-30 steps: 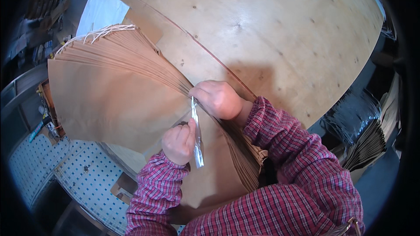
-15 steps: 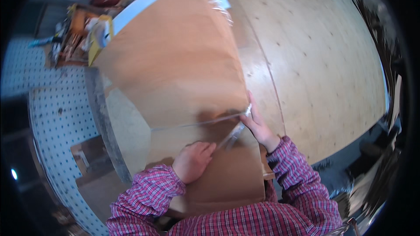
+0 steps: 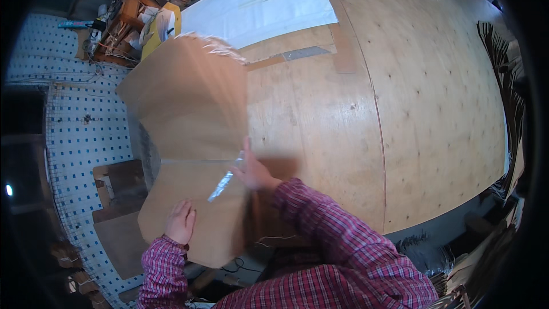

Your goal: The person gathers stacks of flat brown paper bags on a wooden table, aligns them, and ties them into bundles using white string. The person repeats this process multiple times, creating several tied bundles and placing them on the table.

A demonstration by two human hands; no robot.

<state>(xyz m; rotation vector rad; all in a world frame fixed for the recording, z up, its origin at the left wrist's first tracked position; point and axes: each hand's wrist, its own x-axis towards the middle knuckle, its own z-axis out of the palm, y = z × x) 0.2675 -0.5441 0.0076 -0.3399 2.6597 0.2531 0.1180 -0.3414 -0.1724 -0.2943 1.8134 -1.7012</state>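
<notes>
A large brown cardboard piece (image 3: 194,100) is turned partway off the left side of the wooden table, with a straight pale line across its middle. My left hand (image 3: 180,221) lies flat on its near part, fingers stretched out and holding nothing. At its right edge, my right hand (image 3: 254,171) is closed round the border, thumb on top. A narrow shiny silver strip (image 3: 221,186) runs from under that thumb across the cardboard; its exact kind cannot be made out. Clear, crinkled wrap-like material (image 3: 220,48) shows along the far edge.
The plywood table (image 3: 326,131) stretches to the right. A white sheet (image 3: 263,6) lies at the far side. An orange wooden box (image 3: 123,20) with clutter and a yellow holder (image 3: 174,17) stand far left. Stacked brown sheets (image 3: 497,51) line the right edge.
The cardboard has moved left and nearer with both hands, baring more table and the white sheet behind. My left hand has shifted left across it; my right hand stays at its edge.
</notes>
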